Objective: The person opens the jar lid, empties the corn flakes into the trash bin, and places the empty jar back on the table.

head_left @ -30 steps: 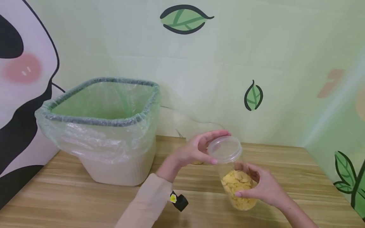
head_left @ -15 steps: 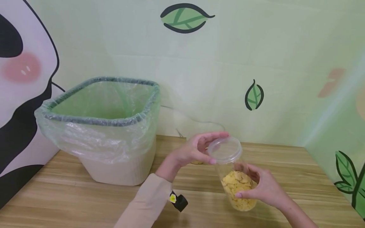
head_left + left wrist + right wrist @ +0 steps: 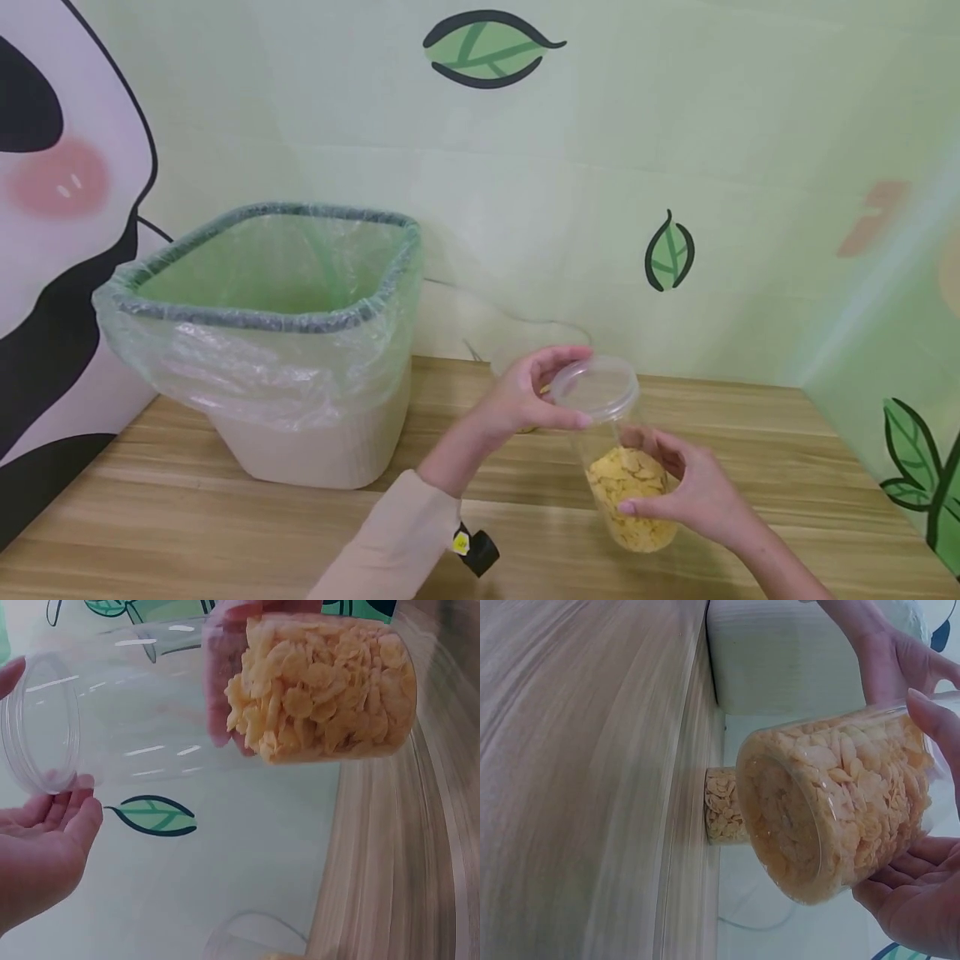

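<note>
The left hand (image 3: 528,396) has been turned slightly over the last half second: its thumb has been carried rightward along the front of the lid (image 3: 597,388), and its upper fingers have been drawn back a little to the left. The top of the jar (image 3: 618,458) has been nudged slightly toward the desk's right edge. Almost no change is seen in the right hand (image 3: 693,487), by which the lower part of the jar is gripped, thumb in front. The lid is pinched at its rim by the left hand; it is judged to be worked there while the jar is steadied, though whether it has been loosened cannot be told.

The jar, part filled with yellow flakes (image 3: 630,492), is held tilted above the right half of the desk (image 3: 750,467). A second jar (image 3: 726,806) is seen near the desk's back edge.
</note>
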A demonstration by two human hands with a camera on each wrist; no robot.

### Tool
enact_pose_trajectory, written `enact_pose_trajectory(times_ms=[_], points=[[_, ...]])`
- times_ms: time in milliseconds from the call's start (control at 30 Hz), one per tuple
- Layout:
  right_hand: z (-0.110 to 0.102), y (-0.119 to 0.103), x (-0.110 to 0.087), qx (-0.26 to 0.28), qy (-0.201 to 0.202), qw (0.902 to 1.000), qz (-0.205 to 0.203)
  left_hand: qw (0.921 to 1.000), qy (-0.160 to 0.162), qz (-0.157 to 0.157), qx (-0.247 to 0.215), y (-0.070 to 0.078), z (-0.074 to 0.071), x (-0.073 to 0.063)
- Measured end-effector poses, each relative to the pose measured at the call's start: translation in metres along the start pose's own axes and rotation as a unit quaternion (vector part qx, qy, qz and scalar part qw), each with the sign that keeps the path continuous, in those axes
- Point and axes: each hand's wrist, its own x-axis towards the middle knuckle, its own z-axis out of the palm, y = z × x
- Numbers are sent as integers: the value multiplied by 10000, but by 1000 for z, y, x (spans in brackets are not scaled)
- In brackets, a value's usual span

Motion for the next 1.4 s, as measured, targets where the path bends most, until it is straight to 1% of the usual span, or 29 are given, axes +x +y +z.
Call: enact_pose_trajectory(times_ms=[133,267,400,533,600,667,800,900,1000,1067,1133,1233,1400], points=[[0,0,0,-38,52,10000,-16,9995,311,-86,73,0,4,0],[1,2,1,-94,84,9999,15,9984,498,-183,177,0,7,0],[1,2,0,-146,97,9998,-4,9978,562,-229,269,1,8,-1],[1,2,-1,-158,96,9998,-34,9982,456,-265,296,2,8,-2],[1,2,-2,-147,97,9998,-40,9988,328,-239,288,4,6,-2],[1,2,-2,-139,90,9999,-37,9994,114,-167,272,5,3,-3],[0,0,-2,-107,43,9999,-5,9986,-514,4,123,6,-4,-3],[0,-2,-2,-99,-7,9999,55,9950,-989,135,-62,4,-11,-1],[1,-3,-3,-73,-75,9999,28,9899,-1358,300,-259,0,-17,2],[1,-3,-3,-55,-93,9999,11,9864,-1550,397,-367,-2,-19,3],[1,-2,-3,-35,-104,9999,-12,9832,-1707,459,-463,-4,-21,5],[1,-1,-4,-26,-114,9999,-82,9802,-1840,497,-540,-4,-21,5],[0,0,-5,67,-147,9996,-242,9807,-1825,491,-494,-3,-20,5]])
